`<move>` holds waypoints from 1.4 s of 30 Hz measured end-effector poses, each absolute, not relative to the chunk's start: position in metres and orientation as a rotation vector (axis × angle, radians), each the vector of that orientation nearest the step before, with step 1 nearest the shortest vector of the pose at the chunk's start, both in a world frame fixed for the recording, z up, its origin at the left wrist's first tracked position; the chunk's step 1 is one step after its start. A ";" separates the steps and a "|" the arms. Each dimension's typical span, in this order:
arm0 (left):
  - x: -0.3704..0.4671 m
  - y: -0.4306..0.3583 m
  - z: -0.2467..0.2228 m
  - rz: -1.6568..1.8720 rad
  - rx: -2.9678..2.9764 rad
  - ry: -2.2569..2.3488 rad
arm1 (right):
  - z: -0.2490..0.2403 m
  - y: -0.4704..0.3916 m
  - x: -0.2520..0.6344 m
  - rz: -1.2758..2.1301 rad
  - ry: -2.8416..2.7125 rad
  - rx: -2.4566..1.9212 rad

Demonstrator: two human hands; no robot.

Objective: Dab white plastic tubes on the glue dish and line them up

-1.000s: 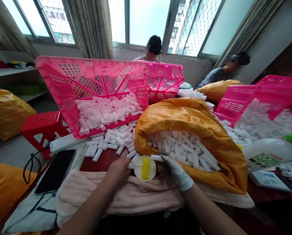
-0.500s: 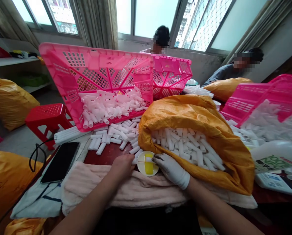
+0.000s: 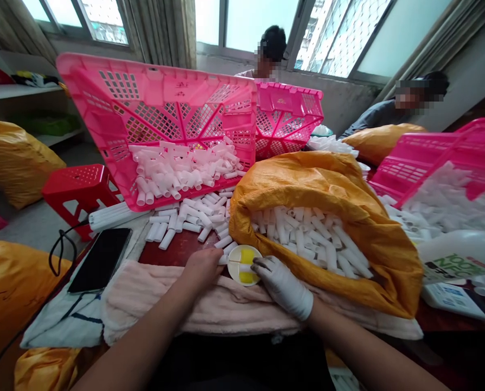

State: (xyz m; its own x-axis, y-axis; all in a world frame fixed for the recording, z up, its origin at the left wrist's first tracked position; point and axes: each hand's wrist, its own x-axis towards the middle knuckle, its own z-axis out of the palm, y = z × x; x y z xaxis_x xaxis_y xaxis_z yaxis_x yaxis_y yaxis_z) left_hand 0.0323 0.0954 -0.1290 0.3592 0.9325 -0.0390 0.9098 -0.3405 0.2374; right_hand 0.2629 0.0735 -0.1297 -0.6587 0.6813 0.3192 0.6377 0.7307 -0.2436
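The right hand [image 3: 283, 287], in a white glove with dark-stained fingertips, is pinched closed on one end of a white tube [image 3: 246, 268], which lies across the yellow strip [image 3: 247, 254] of a round white dish [image 3: 233, 270]; whether tube and strip touch cannot be told. The bare left hand [image 3: 203, 270] has its thumb and fingers drawn together around a shorter visible length of a second tube [image 3: 223, 259] at the dish's left side, most of it hidden by the grip.

The tubes look like smooth, thin-walled plastic: probably very light, stiff, hard to break, and apt to slip or roll. A light pinch near one end, thumb against fingertips, should keep the other end free; squeezing hard would gain little.

The dish sits near the middle of the tabletop's [image 3: 160, 255] near edge, beside a pink towel [image 3: 157, 309] spread along that edge. Just right of the dish, an orange sack [image 3: 291, 179] gapes over many more tubes. Toward the far edge, loose tubes [image 3: 197, 214] spill before a tilted pink crate [image 3: 91, 87]. A phone [image 3: 100, 260] lies by the left edge.
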 end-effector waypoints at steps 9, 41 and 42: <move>0.033 0.096 -0.127 0.112 2.384 1.682 | -0.134 0.062 0.265 0.150 -2.444 -0.999; 0.074 0.064 -0.094 0.231 2.348 1.489 | -0.063 0.058 0.249 0.793 -2.088 -0.885; 0.078 0.062 -0.094 0.218 2.376 1.527 | -0.064 0.057 0.246 0.782 -2.085 -0.947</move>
State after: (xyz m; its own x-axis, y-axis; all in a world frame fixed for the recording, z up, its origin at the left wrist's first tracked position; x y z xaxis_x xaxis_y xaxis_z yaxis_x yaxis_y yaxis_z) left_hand 0.0782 0.0625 -0.0941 0.4208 0.9064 -0.0377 0.8597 -0.3851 0.3357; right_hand 0.2460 0.0573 -0.0643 -0.4822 0.8039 0.3483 0.3766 0.5492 -0.7461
